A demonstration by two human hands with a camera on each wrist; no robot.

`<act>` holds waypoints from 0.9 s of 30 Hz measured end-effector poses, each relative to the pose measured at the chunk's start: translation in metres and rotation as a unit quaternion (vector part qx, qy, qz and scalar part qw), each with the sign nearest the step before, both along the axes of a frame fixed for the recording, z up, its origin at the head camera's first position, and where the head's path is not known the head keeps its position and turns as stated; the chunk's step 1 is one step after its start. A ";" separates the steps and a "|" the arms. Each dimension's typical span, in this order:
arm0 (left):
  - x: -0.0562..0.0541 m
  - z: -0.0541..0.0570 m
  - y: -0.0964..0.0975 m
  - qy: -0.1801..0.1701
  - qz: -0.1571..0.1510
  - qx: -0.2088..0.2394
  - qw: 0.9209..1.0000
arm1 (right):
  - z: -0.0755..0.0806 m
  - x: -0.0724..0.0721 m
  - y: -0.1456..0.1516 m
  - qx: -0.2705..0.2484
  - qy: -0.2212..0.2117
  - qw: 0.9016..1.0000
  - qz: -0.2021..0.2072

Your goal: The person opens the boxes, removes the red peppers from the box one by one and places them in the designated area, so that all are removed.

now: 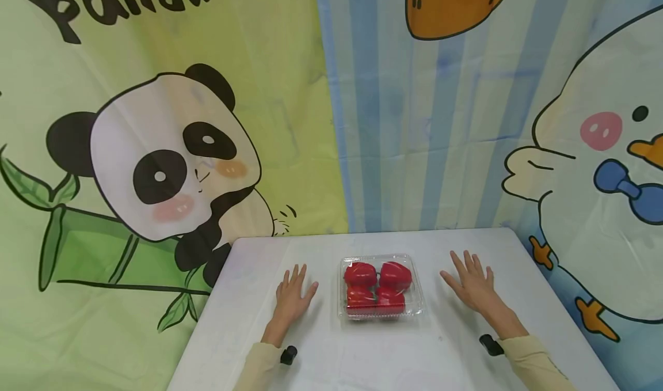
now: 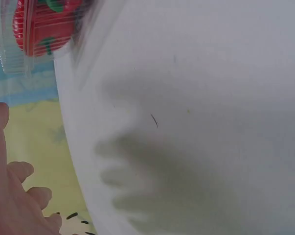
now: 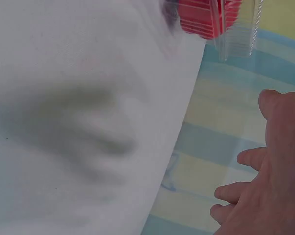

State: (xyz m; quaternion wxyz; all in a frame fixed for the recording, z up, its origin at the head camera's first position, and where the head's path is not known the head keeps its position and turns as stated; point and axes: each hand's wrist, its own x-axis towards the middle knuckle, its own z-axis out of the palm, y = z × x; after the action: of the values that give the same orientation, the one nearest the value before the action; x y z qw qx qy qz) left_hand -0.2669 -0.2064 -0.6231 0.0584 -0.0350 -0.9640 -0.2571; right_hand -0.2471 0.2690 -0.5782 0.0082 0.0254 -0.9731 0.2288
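Note:
A clear plastic clamshell box [image 1: 414, 311] lies on the white table, with several red bell peppers [image 1: 396, 276] inside. Green stems show on the peppers [image 2: 44, 29] in the left wrist view. To the left of the box, my left hand [image 1: 293, 302] hovers over the table with fingers spread, holding nothing. My right hand [image 1: 473, 285] hovers on the box's other side, its fingers also spread and nothing in them. Neither hand touches the box. Both wrist views show the hands' shadows on the tabletop.
The white table [image 1: 311, 368] has its far edge against a hanging cloth [image 1: 290, 120] printed with a panda and a white duck. Black wrist cameras [image 1: 288, 355] sit at both cuffs.

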 end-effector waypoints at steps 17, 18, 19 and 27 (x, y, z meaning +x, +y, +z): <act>0.018 -0.009 0.019 -0.063 0.000 0.207 0.976 | 0.023 0.009 -0.034 -0.010 0.011 0.999 0.043; 0.020 -0.009 0.020 -0.063 -0.003 0.220 0.974 | 0.024 0.010 -0.036 -0.009 0.013 0.999 0.047; 0.021 -0.010 0.020 -0.061 -0.005 0.226 0.972 | 0.026 0.011 -0.038 -0.009 0.015 0.999 0.051; 0.033 -0.013 0.034 -0.036 -0.020 0.297 0.954 | 0.039 0.017 -0.056 0.005 0.032 0.997 0.074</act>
State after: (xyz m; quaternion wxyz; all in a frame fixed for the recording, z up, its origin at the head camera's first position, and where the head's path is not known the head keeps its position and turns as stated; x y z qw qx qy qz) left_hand -0.2342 -0.1725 -0.6362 0.0263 -0.0256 -0.8445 -0.5343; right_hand -0.2305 0.2126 -0.5389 0.0222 0.1050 -0.9689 0.2230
